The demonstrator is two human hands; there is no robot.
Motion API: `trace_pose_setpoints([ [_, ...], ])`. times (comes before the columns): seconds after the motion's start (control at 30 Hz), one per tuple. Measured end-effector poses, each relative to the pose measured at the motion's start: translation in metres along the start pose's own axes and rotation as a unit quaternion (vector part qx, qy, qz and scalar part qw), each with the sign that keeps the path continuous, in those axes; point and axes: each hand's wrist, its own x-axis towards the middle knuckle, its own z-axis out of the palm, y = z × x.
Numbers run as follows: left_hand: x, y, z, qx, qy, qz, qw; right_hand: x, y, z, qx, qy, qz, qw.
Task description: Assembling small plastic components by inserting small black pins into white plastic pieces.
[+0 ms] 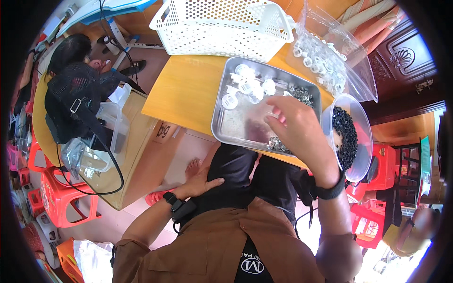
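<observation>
My right hand point(298, 126) is over a shallow metal tray point(232, 123), its fingers curled in toward the thumb; whatever they may hold is too small or hidden to make out. White round plastic caps or fittings point(250, 87) lie in a loose heap in the tray's far left part. Small dark, shiny metal pieces point(302, 96) fill the far right corner, and more of them lie at the near edge below my hand. On my left thigh rests my left hand point(196, 185), fingers stretched out and holding nothing.
Touching the tray's right side, a clear tub point(364, 141) holds small black pieces. A white perforated basket point(222, 45) stands behind; a clear plastic bag point(354, 78) of white rings lies back right. Left are a cardboard box point(141, 155), red stools point(61, 198) and a seated person point(71, 54).
</observation>
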Motion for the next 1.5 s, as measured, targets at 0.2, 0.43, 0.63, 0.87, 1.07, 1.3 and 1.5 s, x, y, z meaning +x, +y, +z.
trace_pose_setpoints([
  [0.2,-0.004,0.016,-0.010,0.419,0.088,0.015,0.904,0.044,-0.006,0.043,-0.047,-0.034,-0.024,0.998],
  [0.43,-0.008,0.021,-0.016,0.433,0.059,0.110,0.893,0.039,0.008,0.060,-0.007,-0.004,-0.066,0.998],
  [0.63,-0.022,0.031,-0.027,0.283,0.179,0.208,0.919,-0.005,-0.002,0.013,0.144,0.053,0.056,0.987],
  [0.87,-0.050,0.153,-0.098,0.070,0.000,0.208,0.976,-0.069,-0.007,-0.009,0.052,0.228,-0.022,0.972],
  [1.07,-0.039,0.210,-0.107,-0.156,-0.054,0.365,0.916,-0.090,-0.015,-0.013,0.378,0.219,0.209,0.875],
  [1.3,-0.015,0.231,-0.035,-0.368,0.008,0.208,0.907,-0.108,-0.018,-0.026,0.562,0.097,0.253,0.781],
  [1.5,-0.027,0.204,-0.019,-0.400,-0.009,0.206,0.893,-0.110,-0.016,-0.011,0.612,-0.012,0.272,0.743],
])
